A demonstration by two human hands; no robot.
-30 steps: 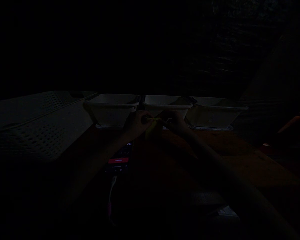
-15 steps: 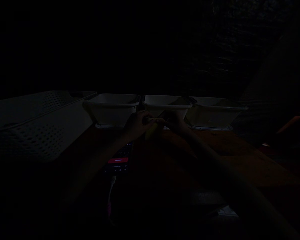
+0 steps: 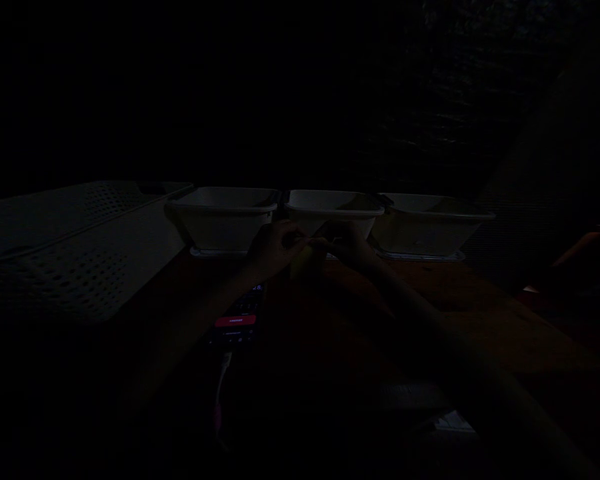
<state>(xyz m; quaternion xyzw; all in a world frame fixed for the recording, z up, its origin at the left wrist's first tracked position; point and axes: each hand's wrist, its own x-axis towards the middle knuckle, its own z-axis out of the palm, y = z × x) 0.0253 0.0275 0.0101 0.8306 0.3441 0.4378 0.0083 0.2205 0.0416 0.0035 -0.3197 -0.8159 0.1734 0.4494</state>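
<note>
The scene is very dark. My left hand (image 3: 275, 248) and my right hand (image 3: 350, 245) meet in front of the middle white tub (image 3: 335, 208). Both are closed around a small pale yellow object (image 3: 303, 261) held between them above the wooden table (image 3: 480, 313). What the object is cannot be made out.
Three white tubs stand in a row, the left tub (image 3: 225, 217) and right tub (image 3: 430, 223) flanking the middle one. A white perforated basket (image 3: 70, 253) lies at the left. A lit phone (image 3: 237, 317) with a cable rests under my left forearm. Another person's hand (image 3: 580, 250) shows at far right.
My hands have shifted slightly around the yellow object, which now shows less. Everything else stays where it was.
</note>
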